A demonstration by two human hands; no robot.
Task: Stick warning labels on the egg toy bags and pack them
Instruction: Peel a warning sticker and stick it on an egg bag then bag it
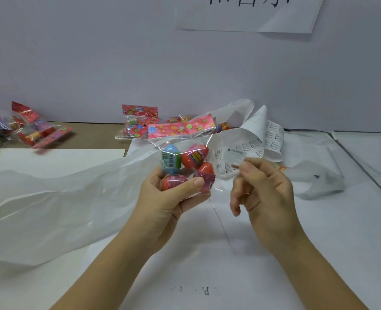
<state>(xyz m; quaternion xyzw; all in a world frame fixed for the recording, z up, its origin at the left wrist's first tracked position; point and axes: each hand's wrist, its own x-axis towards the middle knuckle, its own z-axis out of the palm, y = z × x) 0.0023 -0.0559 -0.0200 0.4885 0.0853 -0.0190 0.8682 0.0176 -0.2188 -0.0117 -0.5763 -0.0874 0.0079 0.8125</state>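
- I see the clear, crinkly cellophane bag of plastic toy eggs (pixel 186 156), with its pink flowered card header, held up over the middle of the desk (pixel 319 220). The left hand (pixel 162 204) has its grip curled round the bag's lower end, thumb across a red egg, hiding the bottom eggs.
- The right hand (pixel 268 198) pinches a small translucent warning label (pixel 235 155) just beside the bag. I can't read its print.
- Behind it a white sheet of labels (pixel 272 135) curls upward.
- A thin white plastic bag (pixel 62 198) sprawls to the left.
- The other egg bags at the back (pixel 138 119) are blurred.
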